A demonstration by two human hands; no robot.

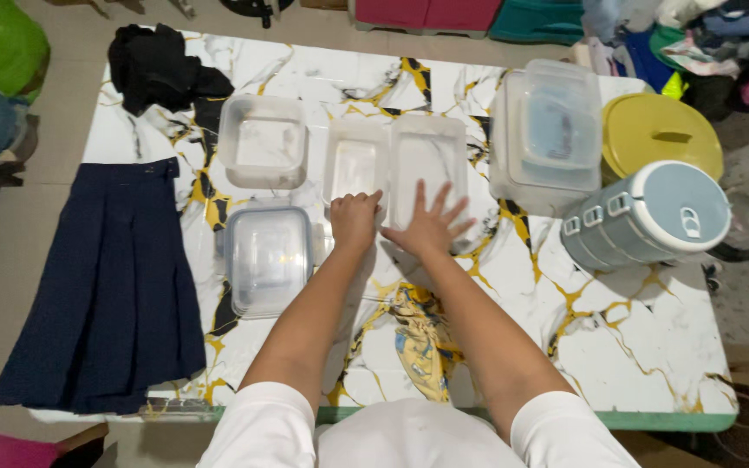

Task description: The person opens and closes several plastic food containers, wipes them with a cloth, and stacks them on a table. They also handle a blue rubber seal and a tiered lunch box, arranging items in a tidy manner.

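My left hand [354, 218] is curled into a fist at the near edge of a clear rectangular plastic container [355, 160]. My right hand [431, 224] lies flat with fingers spread on a second clear container [428, 156] right beside the first. Both stand on the white marble-pattern table [617, 338]. Whether the left hand grips the container's rim cannot be told.
A square clear tub [263, 139] and a lidded clear box [267, 257] stand to the left. A stack of large clear boxes [548, 134], a yellow lid [661, 132] and a grey-blue tiered carrier [648, 215] sit at right. A navy skirt [106, 286] and black cloth [158, 65] lie left.
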